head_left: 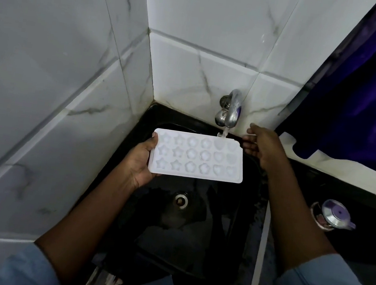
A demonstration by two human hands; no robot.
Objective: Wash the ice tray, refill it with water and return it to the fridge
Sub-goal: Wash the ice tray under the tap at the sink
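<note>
Room: a dim corner of white marble-veined wall tiles [56, 56] closing round a black sink basin [192, 239], with a black counter to the right.
Tap: the curved chrome tap [231, 109] on the back wall is running; a thin stream of water [223, 133] lands on the tray's far right corner.
Tray: the white plastic ice tray with star, flower and heart moulds [195, 159] is held roughly level over the basin, under the spout.
Left hand: the left hand [140, 162] grips the tray's left short end, thumb on the rim and fingers beneath; it seems to carry the whole weight.
Right hand: the right hand [263, 148] hovers by the tray's right end near the tap, fingers loosely extended and nothing in them; I cannot tell if it touches the tray.
Risk, tipping: with only one end gripped, water filling the far moulds could drag that end down and spill it.
Risk, splash: the stream striking the rim, not a mould, may spray the wall and sleeves.
Risk, slip: a wet tray could slide out and drop towards the round metal drain [180, 200].
</note>
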